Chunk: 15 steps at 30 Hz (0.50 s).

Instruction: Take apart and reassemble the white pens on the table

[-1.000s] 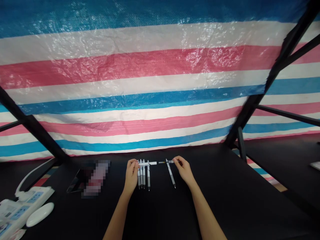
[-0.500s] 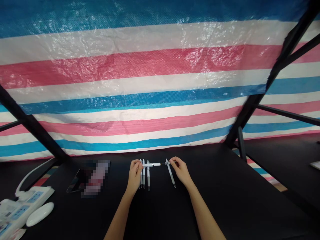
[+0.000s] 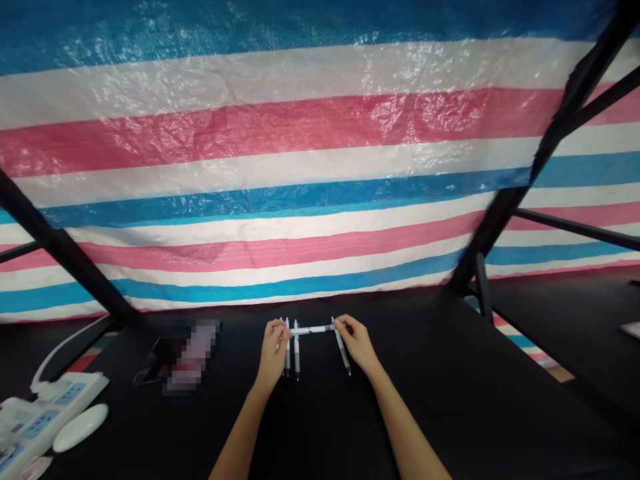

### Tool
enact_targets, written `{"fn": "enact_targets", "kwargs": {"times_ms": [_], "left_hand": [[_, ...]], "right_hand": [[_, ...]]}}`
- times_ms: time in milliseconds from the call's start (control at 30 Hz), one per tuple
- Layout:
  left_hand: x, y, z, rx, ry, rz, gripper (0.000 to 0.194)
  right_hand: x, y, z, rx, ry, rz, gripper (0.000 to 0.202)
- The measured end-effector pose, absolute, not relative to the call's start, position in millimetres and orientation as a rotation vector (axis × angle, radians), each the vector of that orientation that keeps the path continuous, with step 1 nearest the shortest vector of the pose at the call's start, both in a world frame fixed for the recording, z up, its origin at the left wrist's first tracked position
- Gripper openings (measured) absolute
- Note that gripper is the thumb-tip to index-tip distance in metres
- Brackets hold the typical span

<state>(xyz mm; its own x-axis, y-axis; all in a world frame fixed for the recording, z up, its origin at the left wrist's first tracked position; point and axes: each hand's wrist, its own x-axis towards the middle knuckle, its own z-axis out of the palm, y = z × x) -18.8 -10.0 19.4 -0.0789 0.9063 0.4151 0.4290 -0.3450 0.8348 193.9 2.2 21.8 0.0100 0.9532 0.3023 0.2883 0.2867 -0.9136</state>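
A white pen (image 3: 311, 330) lies level between my hands, gripped at both ends. My left hand (image 3: 273, 347) pinches its left end, and its fingertips hide that end. At the right end, where a short grey part shows, my right hand (image 3: 356, 340) has thumb and fingers closed on it. Under and beside my left hand, white-and-grey pens (image 3: 297, 357) lie side by side on the black table (image 3: 320, 420), tips toward me; the hand partly covers them. Another white-and-grey pen (image 3: 344, 353) lies slanted just below my right fingers.
Left of my hands lies a dark phone-like object (image 3: 153, 363), beside a blurred patch. A white power strip (image 3: 50, 407) with a cable and a white oval object (image 3: 80, 428) are at the lower left. Black frame bars (image 3: 505, 200) and a striped tarp (image 3: 280, 253) stand behind the table.
My hands have come slightly closer together. My left hand has shifted right with the pen, and the thin dark stretch near my right fingers now shows as a thicker grey part.
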Motion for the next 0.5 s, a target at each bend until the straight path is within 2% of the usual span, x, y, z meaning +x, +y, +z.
{"fn": "enact_targets", "kwargs": {"times_ms": [500], "left_hand": [[-17.3, -11.8, 21.8, 1.771, 1.448, 1.426, 0.037]], "right_hand": [[193.0, 2.4, 22.4, -1.186, -1.507, 0.791, 0.036]]}}
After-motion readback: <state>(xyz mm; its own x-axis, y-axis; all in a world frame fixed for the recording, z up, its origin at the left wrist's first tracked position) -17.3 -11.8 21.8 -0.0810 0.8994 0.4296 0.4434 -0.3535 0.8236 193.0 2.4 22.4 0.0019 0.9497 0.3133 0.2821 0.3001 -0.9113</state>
